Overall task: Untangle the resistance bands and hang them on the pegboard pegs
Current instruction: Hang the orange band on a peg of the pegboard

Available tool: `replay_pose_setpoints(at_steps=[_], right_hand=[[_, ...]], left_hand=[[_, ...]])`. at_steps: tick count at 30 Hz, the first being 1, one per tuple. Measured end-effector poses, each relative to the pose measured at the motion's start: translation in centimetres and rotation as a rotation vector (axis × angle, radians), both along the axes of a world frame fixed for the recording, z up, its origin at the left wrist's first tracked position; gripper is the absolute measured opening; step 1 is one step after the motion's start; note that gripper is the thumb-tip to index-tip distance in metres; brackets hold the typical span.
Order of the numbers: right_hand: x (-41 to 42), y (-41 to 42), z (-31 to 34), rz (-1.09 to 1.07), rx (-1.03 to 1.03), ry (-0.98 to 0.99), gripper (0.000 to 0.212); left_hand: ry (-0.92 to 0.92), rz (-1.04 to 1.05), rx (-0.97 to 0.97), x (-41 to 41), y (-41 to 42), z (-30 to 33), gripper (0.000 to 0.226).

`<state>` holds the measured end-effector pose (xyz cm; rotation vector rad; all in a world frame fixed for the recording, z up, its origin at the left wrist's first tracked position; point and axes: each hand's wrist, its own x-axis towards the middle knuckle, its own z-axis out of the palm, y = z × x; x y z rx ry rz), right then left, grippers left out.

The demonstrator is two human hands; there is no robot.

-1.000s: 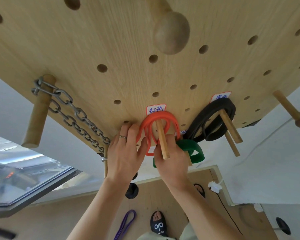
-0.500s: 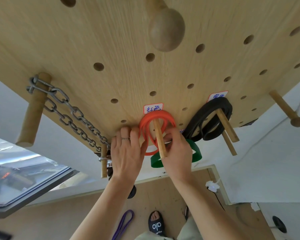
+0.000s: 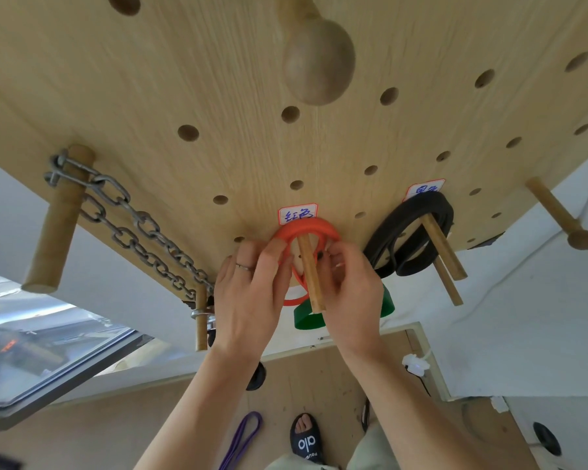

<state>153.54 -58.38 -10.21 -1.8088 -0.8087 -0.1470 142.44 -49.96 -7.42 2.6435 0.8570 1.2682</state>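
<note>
The red band [image 3: 306,228] is seen at the centre of the frame, coiled in several loops over a plain wooden peg [image 3: 310,273] that juts from the pegboard [image 3: 218,96] just under a small handwritten label [image 3: 297,214]. The left side of the coil is pinched by the left hand [image 3: 248,296], its fingers curled onto the rubber, and the right side is pinched by the right hand [image 3: 348,300] in the same way, so both hands are closed on the band with the peg between them. The band is judged to be light, soft and springy, and rather grippy than slippery; the loops are likely to spread or slide along the peg if released unevenly, so hold is best taken on the stacked loops at both sides at once, close to the board. A green band [image 3: 308,318] is partly hidden behind the right hand, just below the peg's tip; what it hangs from cannot be told. To the right, a black band [image 3: 411,232] is draped over a second peg [image 3: 443,247] beneath another label. A purple band [image 3: 241,439] lies on the floor at the bottom of the frame, near a foot in a black slipper [image 3: 304,439], and is judged to be left to hang. A steel chain [image 3: 133,222] is slung from a thick peg [image 3: 56,218] at the left.
</note>
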Motion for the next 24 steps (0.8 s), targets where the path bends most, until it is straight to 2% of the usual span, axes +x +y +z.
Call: replay_pose_setpoints(at_steps=[5, 9, 14, 24], right_hand=[[0.9, 0.5, 1.6, 0.027, 0.075, -0.088, 0.010], [1.7, 0.5, 1.9, 0.070, 0.066, -0.139, 0.006], [1.8, 0.1, 2.4, 0.125, 0.078, -0.127, 0.009], [1.7, 0.7, 2.2, 0.127, 0.057, -0.131, 0.009]], left_hand=[[0.034, -0.080, 0.004, 1.1, 1.0, 2.0, 0.025], [-0.009, -0.110, 0.008, 1.3, 1.6, 1.9, 0.018], [-0.037, -0.136, -0.063, 1.2, 1.4, 2.3, 0.021], [-0.024, -0.162, -0.006, 1.3, 1.8, 2.8, 0.008]])
